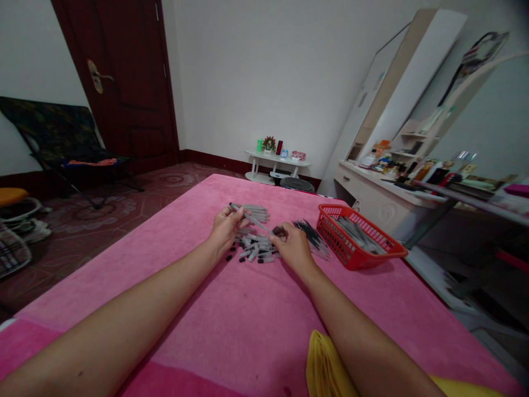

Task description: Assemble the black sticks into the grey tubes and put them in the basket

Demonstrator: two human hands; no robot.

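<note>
Above the pink cloth, my left hand [226,227] is closed around a slim, clear-grey pen [255,220] with a black end, which slants down to the right. At the pen's lower end, the fingers of my right hand [292,242] are pinched together. Something small and dark shows between them, too unclear to name. Below and between my hands lies a pile of short clear pen caps [256,246] with black ends. Behind the pen is a row of pale pen barrels [258,212]. Dark-tipped thin refills [309,234] lie fanned to the right of my right hand.
A red plastic basket [351,256] holding more slim grey pieces stands on the pink cloth [231,331] at the right. Folded yellow fabric [326,364] lies near my right forearm. Beyond are a small white table [252,154], a dresser [372,190] and a folding chair [61,138].
</note>
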